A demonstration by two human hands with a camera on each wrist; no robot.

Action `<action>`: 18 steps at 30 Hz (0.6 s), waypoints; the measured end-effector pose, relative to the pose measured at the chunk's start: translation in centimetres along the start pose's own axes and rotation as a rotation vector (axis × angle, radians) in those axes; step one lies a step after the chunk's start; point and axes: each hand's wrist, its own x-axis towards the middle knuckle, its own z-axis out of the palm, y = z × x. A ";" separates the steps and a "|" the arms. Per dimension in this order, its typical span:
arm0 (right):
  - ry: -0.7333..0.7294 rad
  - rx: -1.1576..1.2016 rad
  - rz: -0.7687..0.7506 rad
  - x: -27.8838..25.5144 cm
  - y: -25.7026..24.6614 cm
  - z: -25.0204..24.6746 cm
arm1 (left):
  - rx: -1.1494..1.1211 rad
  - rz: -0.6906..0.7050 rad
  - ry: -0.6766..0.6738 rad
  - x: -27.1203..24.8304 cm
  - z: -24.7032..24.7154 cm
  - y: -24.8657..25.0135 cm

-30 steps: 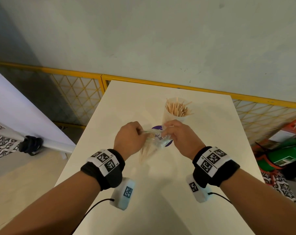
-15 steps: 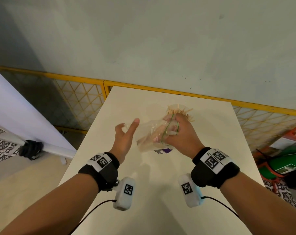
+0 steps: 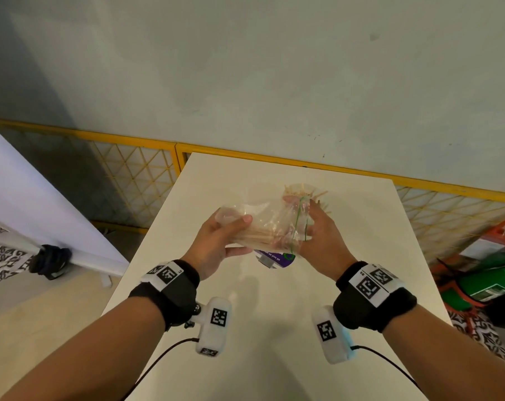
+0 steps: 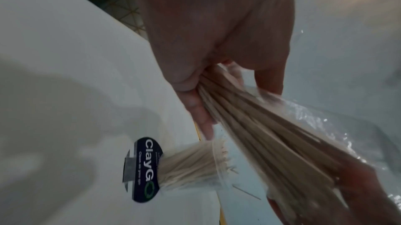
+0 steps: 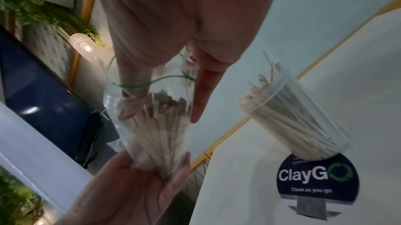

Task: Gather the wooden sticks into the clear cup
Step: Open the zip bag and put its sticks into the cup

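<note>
Both hands are raised above the white surface (image 3: 274, 342). The left hand (image 3: 213, 250) grips one end of a clear plastic bag of wooden sticks (image 3: 268, 230), its fingers (image 3: 241, 219) curled round it; the right hand (image 3: 323, 241) clasps the bag's other end. The clear cup holding wooden sticks (image 5: 297, 117) stands toward the surface's far edge.

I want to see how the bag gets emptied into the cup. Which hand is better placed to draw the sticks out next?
Probably the right hand: it holds the plastic bag at its open, green-lined end beside the clear cup. The left hand grips the closed end around the wooden sticks.
</note>
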 end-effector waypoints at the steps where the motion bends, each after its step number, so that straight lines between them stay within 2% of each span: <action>1: -0.001 -0.029 -0.010 0.1 0.0 0.1 | -0.024 -0.013 0.013 0.0 0.2 -0.2; 6: -0.027 -0.160 -0.002 0.7 0.4 0.3 | -0.041 -0.115 0.061 0.4 0.6 -1.4; 11: 0.002 -0.365 -0.072 0.5 1.4 -0.1 | -0.106 -0.039 0.216 1.2 0.2 -1.8; 15: 0.200 -0.579 -0.246 0.4 1.7 -0.3 | -0.023 0.024 0.308 1.5 -0.1 -1.9; 16: 0.201 -0.605 -0.252 0.5 1.4 -0.3 | 0.010 0.046 0.325 1.5 0.0 -1.8; 18: 0.104 -0.584 -0.152 0.5 0.5 0.0 | 0.078 0.095 0.339 1.4 0.2 -1.6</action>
